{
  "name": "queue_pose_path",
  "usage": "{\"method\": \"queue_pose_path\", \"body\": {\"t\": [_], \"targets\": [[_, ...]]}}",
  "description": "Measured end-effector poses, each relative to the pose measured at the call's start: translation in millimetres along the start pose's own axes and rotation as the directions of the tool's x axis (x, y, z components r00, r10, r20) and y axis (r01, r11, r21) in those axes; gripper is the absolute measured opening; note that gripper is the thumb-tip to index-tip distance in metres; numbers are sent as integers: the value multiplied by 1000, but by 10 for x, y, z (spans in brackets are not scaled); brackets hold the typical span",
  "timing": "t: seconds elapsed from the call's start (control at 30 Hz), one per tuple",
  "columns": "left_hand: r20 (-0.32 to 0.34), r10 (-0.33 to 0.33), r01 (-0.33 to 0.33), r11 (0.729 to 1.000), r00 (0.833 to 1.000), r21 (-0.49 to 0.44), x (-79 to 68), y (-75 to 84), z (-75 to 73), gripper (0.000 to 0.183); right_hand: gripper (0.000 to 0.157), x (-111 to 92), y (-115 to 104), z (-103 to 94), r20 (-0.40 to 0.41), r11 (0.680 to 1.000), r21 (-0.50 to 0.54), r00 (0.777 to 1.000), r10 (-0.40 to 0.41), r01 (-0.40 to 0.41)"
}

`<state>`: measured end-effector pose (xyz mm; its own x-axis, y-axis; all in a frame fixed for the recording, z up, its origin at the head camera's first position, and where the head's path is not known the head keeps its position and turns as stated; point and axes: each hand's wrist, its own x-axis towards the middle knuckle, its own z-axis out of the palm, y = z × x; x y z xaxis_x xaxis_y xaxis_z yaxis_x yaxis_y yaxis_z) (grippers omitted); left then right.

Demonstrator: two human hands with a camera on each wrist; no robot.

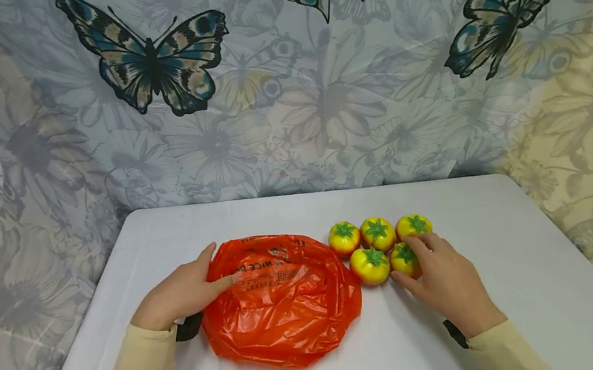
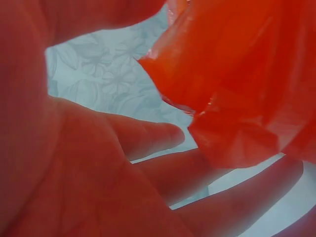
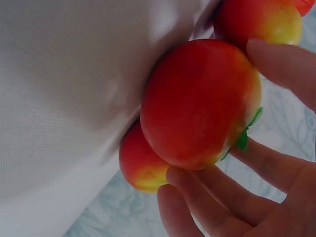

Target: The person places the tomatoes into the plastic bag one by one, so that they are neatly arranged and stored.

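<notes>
A red plastic bag [image 1: 285,302] with dark print lies puffed up on the table. My left hand [image 1: 183,291] is at its left side, the thumb reaching over the bag. In the left wrist view the fingers [image 2: 153,138] stretch out loosely beside the bag's crumpled edge [image 2: 237,133]. To the right of the bag sit several red-and-yellow tomatoes with green star-shaped tops. My right hand [image 1: 449,280] has its thumb and fingers around the near right tomato [image 1: 404,260], which in the right wrist view shows its red side [image 3: 197,103].
Beside the held tomato sits another front tomato [image 1: 370,266], close to the bag. Behind are the back left tomato [image 1: 345,239], back middle tomato [image 1: 378,235] and back right tomato [image 1: 413,226]. The white table [image 1: 514,255] meets a butterfly-patterned cloth [image 1: 331,109] at its far edge.
</notes>
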<state>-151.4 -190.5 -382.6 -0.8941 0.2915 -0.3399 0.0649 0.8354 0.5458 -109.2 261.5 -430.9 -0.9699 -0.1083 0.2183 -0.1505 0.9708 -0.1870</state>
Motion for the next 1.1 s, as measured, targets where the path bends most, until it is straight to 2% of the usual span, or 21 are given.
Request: {"method": "queue_pose_path", "body": {"t": [0.33,0.47,0.7,0.93,1.1], "targets": [[23,1,0,999,1000,-38,0,-77,45,104,70,-1,-42,19,-9,1000,14,1000,-12,12],[15,11,-11,999,1000,-50,7,-90,50,96,69,-5,-70,-38,-15,1000,15,1000,-2,2],[-11,27,-28,998,1000,-53,32,-121,51,89,68,39,-157,-216,-104,999,34,994,-34,38],[-5,25,-25,998,1000,-58,50,-118,44,89,64,182,-449,-349,-149,990,91,985,-92,107],[3,34,-34,998,999,-55,86,-87,52,89,64,344,-740,-338,-144,982,131,982,-120,139]]}}
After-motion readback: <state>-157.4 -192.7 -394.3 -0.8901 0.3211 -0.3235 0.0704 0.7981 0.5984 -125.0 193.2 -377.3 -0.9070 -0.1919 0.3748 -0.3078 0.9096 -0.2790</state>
